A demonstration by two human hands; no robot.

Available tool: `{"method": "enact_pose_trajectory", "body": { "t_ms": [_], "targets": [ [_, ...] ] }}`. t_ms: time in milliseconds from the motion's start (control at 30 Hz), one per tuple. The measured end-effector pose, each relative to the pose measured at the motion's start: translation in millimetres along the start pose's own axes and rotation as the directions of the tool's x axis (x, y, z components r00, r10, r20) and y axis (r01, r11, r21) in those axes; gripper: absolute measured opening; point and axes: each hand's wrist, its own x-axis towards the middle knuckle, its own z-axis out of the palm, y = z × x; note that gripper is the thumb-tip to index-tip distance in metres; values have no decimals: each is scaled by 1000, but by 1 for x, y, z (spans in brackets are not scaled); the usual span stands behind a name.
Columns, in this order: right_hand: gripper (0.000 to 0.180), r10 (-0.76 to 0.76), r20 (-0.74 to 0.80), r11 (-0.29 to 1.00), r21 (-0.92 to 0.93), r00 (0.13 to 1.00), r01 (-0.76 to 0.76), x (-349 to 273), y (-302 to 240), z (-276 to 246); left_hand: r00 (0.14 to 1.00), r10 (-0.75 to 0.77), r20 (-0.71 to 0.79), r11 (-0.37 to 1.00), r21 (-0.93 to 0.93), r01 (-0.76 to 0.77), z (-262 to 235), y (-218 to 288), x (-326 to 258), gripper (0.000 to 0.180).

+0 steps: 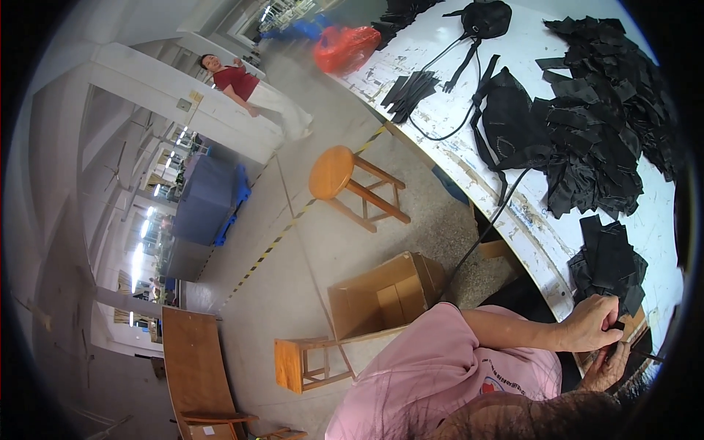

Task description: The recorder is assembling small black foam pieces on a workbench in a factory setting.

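Observation:
At the lower right, by the table's edge, my left hand [591,325] pinches a small black fabric piece [620,327] between thumb and fingers. Just below it, my right hand [607,367] has its fingers closed at the same piece; part of this hand is hidden in the dark rim. A small pile of black fabric strips [607,258] lies on the white table [524,220] right beside my left hand. Farther along the table, a much larger heap of black strips [594,139] spreads out next to a black mesh piece with straps [512,121].
A black cord [488,229] hangs over the table edge. At the far end are a black pouch [487,18], a strip bundle [411,94] and a red plastic bag [346,50]. An open cardboard box [385,297] and wooden stools [332,173] stand on the floor; a person [253,92] stands beyond.

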Motion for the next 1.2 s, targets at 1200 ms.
{"method": "enact_pose_trajectory", "body": {
  "t_ms": [1200],
  "targets": [
    [35, -68, -29, 998, 9, 997, 68, 15, -28, 1, 1000, -12, 10, 997, -72, 13, -5, -31, 3, 5]
  ]
}}
